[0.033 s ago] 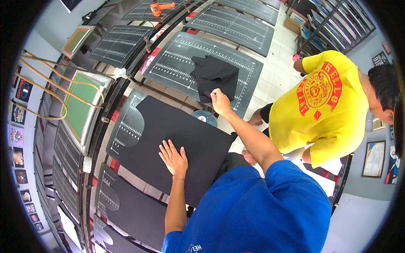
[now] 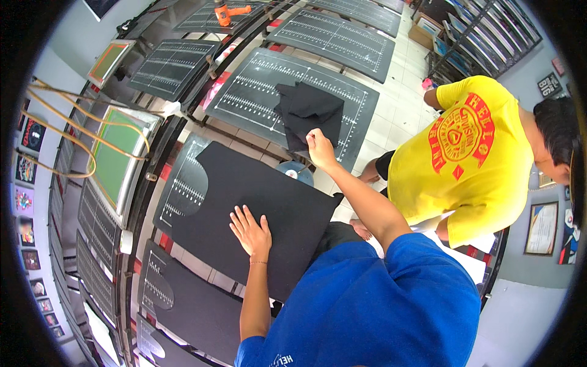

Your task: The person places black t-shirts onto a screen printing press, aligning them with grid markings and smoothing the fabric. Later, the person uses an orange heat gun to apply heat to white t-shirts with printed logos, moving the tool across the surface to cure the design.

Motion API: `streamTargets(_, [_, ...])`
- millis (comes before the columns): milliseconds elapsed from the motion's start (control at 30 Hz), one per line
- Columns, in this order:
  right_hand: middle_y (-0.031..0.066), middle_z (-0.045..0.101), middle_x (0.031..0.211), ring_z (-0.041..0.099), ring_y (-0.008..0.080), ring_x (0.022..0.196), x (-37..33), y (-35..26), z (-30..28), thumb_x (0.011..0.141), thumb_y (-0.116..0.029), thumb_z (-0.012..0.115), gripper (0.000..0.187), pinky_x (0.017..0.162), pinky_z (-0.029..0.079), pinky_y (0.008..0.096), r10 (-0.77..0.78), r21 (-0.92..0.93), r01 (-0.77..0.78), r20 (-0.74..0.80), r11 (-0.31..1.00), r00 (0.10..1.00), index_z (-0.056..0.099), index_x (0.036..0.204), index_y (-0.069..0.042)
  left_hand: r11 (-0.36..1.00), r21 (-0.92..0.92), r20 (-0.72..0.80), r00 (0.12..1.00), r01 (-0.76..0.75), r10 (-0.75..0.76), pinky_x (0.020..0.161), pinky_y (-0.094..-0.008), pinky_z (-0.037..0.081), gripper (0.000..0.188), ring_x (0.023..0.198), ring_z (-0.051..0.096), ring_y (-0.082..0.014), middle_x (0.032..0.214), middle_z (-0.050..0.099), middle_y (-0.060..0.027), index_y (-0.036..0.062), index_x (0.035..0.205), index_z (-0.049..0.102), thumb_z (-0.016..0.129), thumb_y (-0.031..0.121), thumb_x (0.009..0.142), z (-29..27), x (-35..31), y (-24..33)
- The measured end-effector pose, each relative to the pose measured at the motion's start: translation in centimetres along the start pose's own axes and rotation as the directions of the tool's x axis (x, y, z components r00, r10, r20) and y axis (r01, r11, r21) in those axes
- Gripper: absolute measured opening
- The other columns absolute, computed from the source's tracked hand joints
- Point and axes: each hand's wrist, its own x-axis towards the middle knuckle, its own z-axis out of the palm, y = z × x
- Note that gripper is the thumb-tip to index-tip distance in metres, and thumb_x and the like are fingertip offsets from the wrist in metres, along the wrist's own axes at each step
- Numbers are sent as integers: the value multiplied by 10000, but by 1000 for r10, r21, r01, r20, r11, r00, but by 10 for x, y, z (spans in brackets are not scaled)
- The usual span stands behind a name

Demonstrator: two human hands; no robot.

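Note:
My left hand (image 2: pixel 249 231) lies flat, fingers outstretched, on a black fabric piece (image 2: pixel 257 183) spread smooth over a dark printing board (image 2: pixel 183 192) with white ruled marks. The board's rounded end shows past a curved cut-out in the fabric. My right hand (image 2: pixel 321 150) is closed, raised beside the lower edge of a crumpled black cloth (image 2: pixel 315 110). Whatever its fingers may hold is hidden. That cloth rests on a neighbouring marked board (image 2: pixel 251 92). A round bluish container (image 2: pixel 296 174) sits low between the two boards, partly covered.
Close on my right stands a person in a yellow shirt (image 2: pixel 461 153). More fabric-covered boards (image 2: pixel 195 306) line up at the near left. Beyond the rail are a green-meshed screen frame (image 2: pixel 119 150) and hanging tan hoses (image 2: pixel 61 131). An orange heat gun (image 2: pixel 226 13) sits far back.

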Motion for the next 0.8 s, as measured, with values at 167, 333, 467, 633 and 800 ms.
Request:
streamTargets(167, [-34,475,767,440,87,690,17,4,-40,1058,-196,510,149,610,391,284,91,241,-100,46,965,995,546,1033,-54,1000,-2,-16,1000,14,-14,1244,-530,106,655,1531,164,-385,1640,241,-192,15,1543,325,489,370,1018,13,17,24])
streamTargets(333, [-60,464,817,429,62,733,47,44,-72,1080,-192,473,172,662,387,255,213,362,-200,4,910,977,550,1022,-50,999,-26,12,999,-33,33,1246,-526,104,651,1530,166,-383,1642,239,-190,14,1546,317,472,375,1027,17,61,87])
streamTargets(467, [81,639,878,610,162,819,40,95,-82,1032,-298,562,302,740,487,344,168,373,-182,70,910,983,590,1091,-3,999,-16,-57,997,42,-43,1241,-520,148,654,1520,203,-379,1639,260,-172,36,1543,333,530,346,1002,15,75,103])
streamTargets(633, [49,588,753,558,131,680,20,64,-99,979,-285,648,279,603,453,325,228,326,-391,441,861,868,590,971,-12,998,8,-31,998,54,-54,1244,-518,135,687,1523,189,-385,1644,242,-181,39,1550,320,553,341,978,18,76,97])
streamTargets(800, [-10,476,678,425,87,654,42,47,-121,964,-279,677,347,572,370,335,258,224,-457,582,861,771,511,782,-36,996,90,32,999,-3,0,1239,-539,124,674,1528,157,-410,1649,203,-211,39,1553,311,548,320,987,19,84,108])
